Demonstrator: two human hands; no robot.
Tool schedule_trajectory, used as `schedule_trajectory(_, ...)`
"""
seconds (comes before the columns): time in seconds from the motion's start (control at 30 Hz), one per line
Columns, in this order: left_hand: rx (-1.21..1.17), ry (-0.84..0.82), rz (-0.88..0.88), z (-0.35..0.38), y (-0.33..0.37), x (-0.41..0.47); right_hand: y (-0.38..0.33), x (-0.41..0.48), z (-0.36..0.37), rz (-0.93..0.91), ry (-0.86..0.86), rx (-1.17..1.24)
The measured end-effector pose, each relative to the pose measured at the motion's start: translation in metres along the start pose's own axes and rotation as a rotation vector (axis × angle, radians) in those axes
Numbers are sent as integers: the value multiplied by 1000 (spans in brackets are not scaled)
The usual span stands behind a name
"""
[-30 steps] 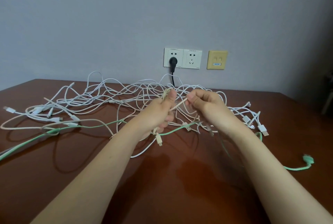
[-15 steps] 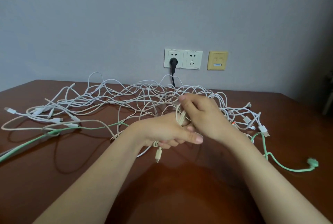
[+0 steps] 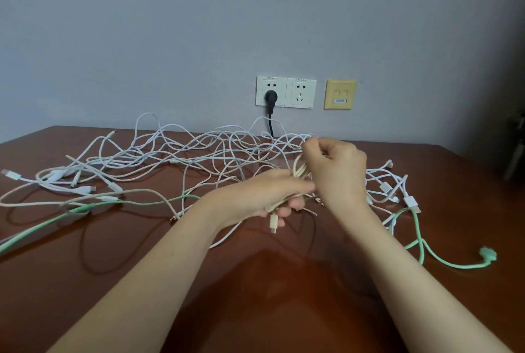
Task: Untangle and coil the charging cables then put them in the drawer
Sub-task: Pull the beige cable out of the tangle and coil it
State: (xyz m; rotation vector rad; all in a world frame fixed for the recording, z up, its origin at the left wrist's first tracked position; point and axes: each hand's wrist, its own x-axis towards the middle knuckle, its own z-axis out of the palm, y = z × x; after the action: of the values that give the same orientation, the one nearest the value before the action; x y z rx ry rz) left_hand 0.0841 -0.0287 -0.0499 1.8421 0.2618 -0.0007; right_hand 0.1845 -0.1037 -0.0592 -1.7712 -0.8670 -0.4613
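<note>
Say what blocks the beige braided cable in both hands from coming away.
Nothing lies between hands and cable: the left hand grips the looped beige braided cable, the right hand pinches it. Its loose length seems to run into the tangle of white cables behind, which could snag it. No drawer is in view.

Cable tangle (image 3: pixel 176 159) blocks rear; table (image 3: pixel 255 281) front free.
</note>
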Motion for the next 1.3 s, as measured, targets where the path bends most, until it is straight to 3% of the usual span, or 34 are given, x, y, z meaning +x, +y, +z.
schedule_trajectory(0.1,-211,-112,30,-6,-4,0,-2,2,-6,61,50,-43)
schedule_trajectory(0.17,-215,-91,49,-8,-7,-1,-2,2,-7,88,64,-72)
schedule_trajectory(0.27,-39,48,20,0,-8,6,-4,-1,-5,91,51,-139)
schedule_trajectory(0.4,487,216,61,13,-8,7,-4,-2,-6,115,56,-205)
schedule_trajectory(0.63,402,344,261,20,-20,17,0,2,-6,120,73,-196)
schedule_trajectory(0.77,109,287,256,13,-24,22,3,9,-7,178,-103,3)
schedule_trajectory(0.93,-28,148,222,3,-25,20,6,17,-23,599,-643,695)
schedule_trajectory(1.03,-88,43,269,2,-17,12,9,19,-25,711,-751,972)
schedule_trajectory(1.17,-41,75,302,-4,-14,9,14,11,-12,567,-680,630)
schedule_trajectory(1.3,-113,354,285,-22,-15,14,7,7,2,295,-467,200)
